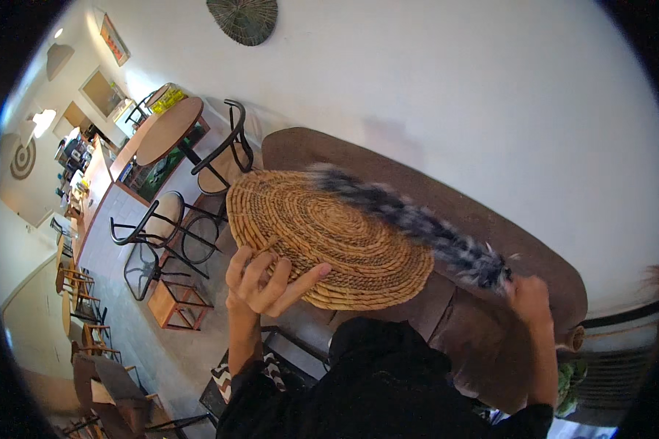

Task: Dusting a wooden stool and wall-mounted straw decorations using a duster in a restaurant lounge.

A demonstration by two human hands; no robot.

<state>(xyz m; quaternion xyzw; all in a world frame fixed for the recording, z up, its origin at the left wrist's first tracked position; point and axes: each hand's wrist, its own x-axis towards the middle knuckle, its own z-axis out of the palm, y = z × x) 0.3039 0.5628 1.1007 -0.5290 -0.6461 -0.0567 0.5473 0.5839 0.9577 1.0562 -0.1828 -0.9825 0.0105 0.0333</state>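
A round woven straw mat [329, 236] is held up in front of me by my left hand [263, 282], whose fingers are at its lower left edge, on a small loop. My right hand [529, 299] is closed around the end of a fluffy grey-and-black feather duster [412, 219]. The duster is blurred and lies across the upper right part of the mat, its far end near the mat's top edge. Its handle is hidden in my right fist.
Behind the mat stands a brown upholstered sofa [489, 225] against a white wall [472, 110]. Black-framed chairs [165, 217], a round table [171, 130] and a wooden stool frame [180, 304] are at the left. A black table frame [214, 395] is below, near my left arm.
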